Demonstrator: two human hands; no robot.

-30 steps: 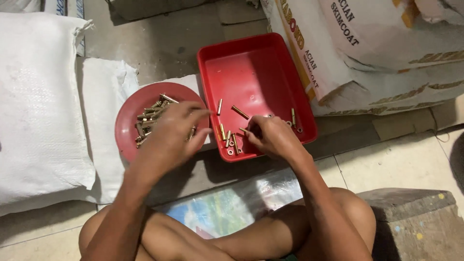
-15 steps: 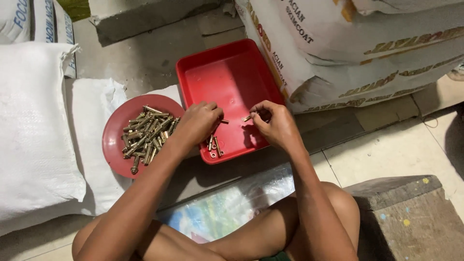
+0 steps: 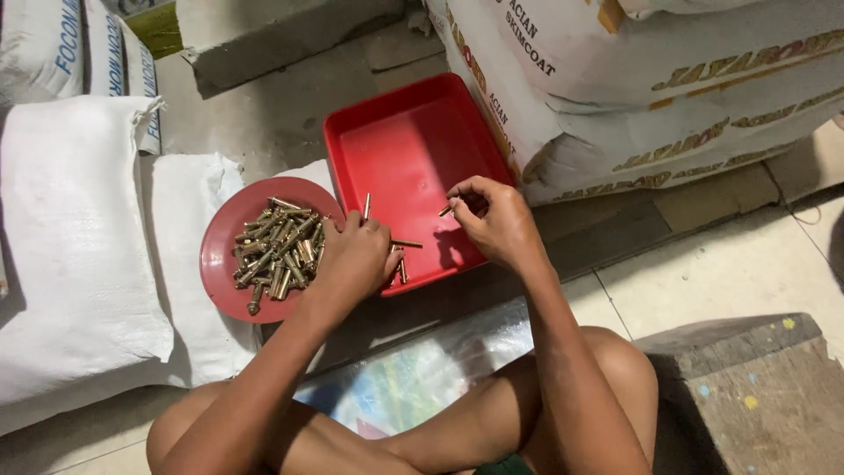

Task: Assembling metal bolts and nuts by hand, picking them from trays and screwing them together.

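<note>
Fingers [image 3: 457,195] of the right hand [image 3: 497,224] are pinching closed on a small brass-coloured bolt [image 3: 446,210], holding it just above the red tray [image 3: 413,158]. Those of the left hand [image 3: 352,259] are curling down over the tray's near left corner, resting among a few loose bolts [image 3: 403,255] lying there; whether they are actually gripping one is hard to tell, since the palm is covering them. One thin bolt [image 3: 367,206] is sticking up just beyond the left knuckles.

Just left of the tray, a round red plate [image 3: 220,264] is sitting on the floor, carrying a heap of bolts [image 3: 277,251]. White sacks [image 3: 70,255] are lying beside the plate, and printed sacks [image 3: 668,97] are crowding against the tray's right edge. The person's bare legs are folding across the bottom of the view, with a concrete block [image 3: 747,387] near the right knee.
</note>
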